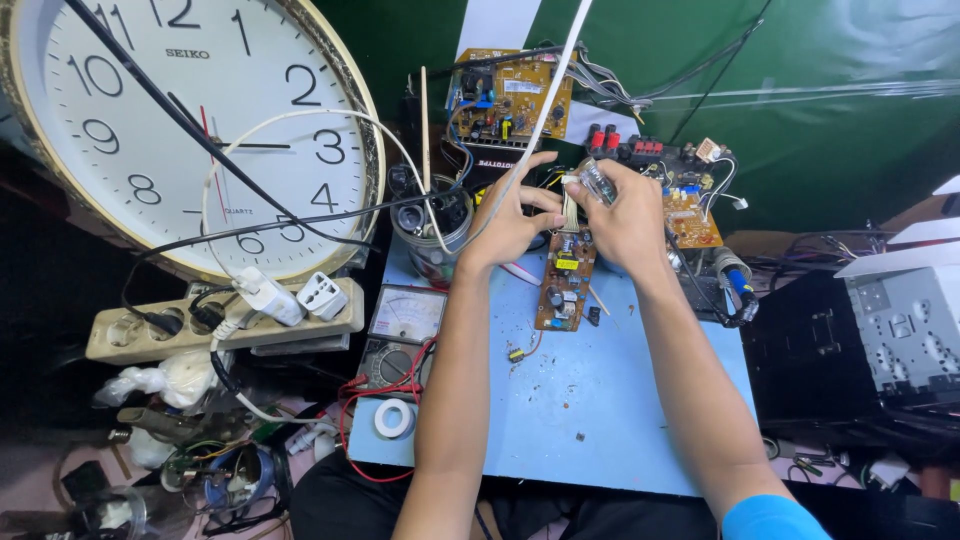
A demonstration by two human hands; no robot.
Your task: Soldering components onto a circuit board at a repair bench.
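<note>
Both hands meet at the upper middle of the frame, above a small circuit board [563,280] that lies flat on the blue mat [600,400]. The right hand [625,215] pinches a small clear part [597,182] between thumb and fingers, tilted up toward the eye as if for a closer look; what the part is, I can't tell. The left hand [510,215] curls in beside it, fingertips closed on a pale ribbon cable [570,208] that drops to the board, apparently steadying it so the two ends stay close. Both forearms rest on the mat, which looks like bracing for fine work. Boards, counted: three, the one on the mat, a yellow board [510,95] propped at the top centre, and an orange board [690,215] just right of the hands. One analog meter [405,325] sits left of the mat, its red leads looping round a single roll of white tape [394,418]. One wall clock [195,130] leans in the upper left, behind one power strip [220,320] with two white plugs and a black one seated. One jar [432,235] of bits stands just left of the left hand, within easy reach. A grey metal chassis [900,330] sits at the right edge.
</note>
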